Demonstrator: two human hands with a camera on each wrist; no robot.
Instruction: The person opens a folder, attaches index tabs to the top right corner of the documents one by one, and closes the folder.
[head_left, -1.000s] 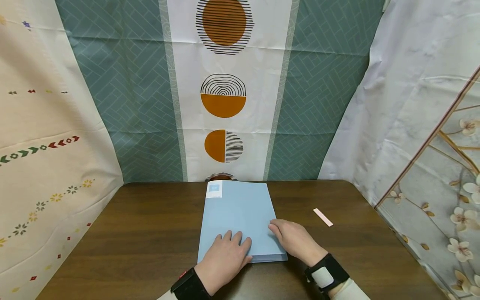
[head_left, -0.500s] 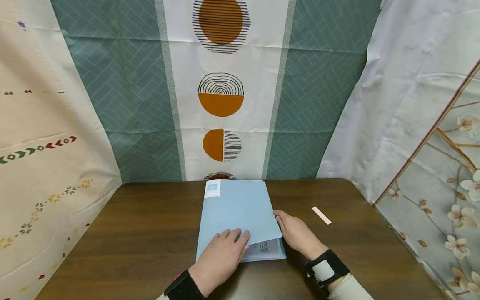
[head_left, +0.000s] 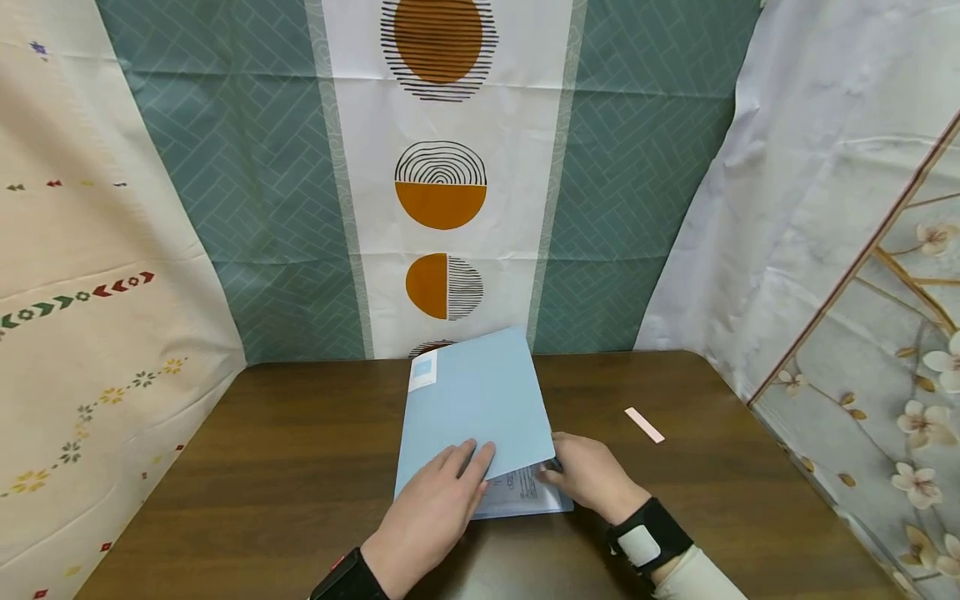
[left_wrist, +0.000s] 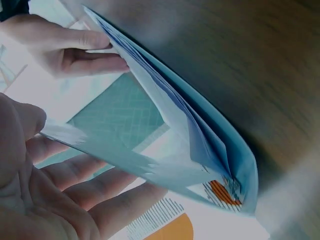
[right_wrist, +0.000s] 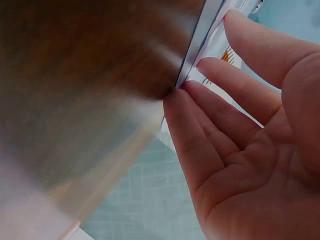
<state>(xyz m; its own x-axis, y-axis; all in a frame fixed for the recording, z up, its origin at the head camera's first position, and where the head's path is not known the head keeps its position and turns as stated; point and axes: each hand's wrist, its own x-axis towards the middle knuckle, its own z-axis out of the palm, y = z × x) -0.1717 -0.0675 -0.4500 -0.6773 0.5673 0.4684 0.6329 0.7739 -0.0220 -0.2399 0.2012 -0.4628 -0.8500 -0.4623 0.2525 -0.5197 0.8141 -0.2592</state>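
A light blue display folder (head_left: pixel 472 392) lies on the table with its front cover lifted at the lower right, baring a printed sheet (head_left: pixel 517 490) in a clear sleeve. My left hand (head_left: pixel 438 508) holds the cover by its lower edge. In the left wrist view the left thumb (left_wrist: pixel 30 117) is at the cover's inner side, the fingers spread along its outer side. My right hand (head_left: pixel 588 475) is at the folder's right edge, thumb over the sheets. In the right wrist view its fairly straight fingertips (right_wrist: pixel 177 97) touch the edge of the sleeves (right_wrist: pixel 202 42).
A small pale pink strip (head_left: pixel 645 425) lies on the dark wooden table (head_left: pixel 315 467) to the right of the folder. Patterned cloths hang around the table, a green and white one (head_left: pixel 637 167) behind it. Both wrists wear black bands.
The cover has risen from lying flat, exposing the printed sheet, and its far right corner now tilts up. My right hand went from the cover's edge to the sheets under it.
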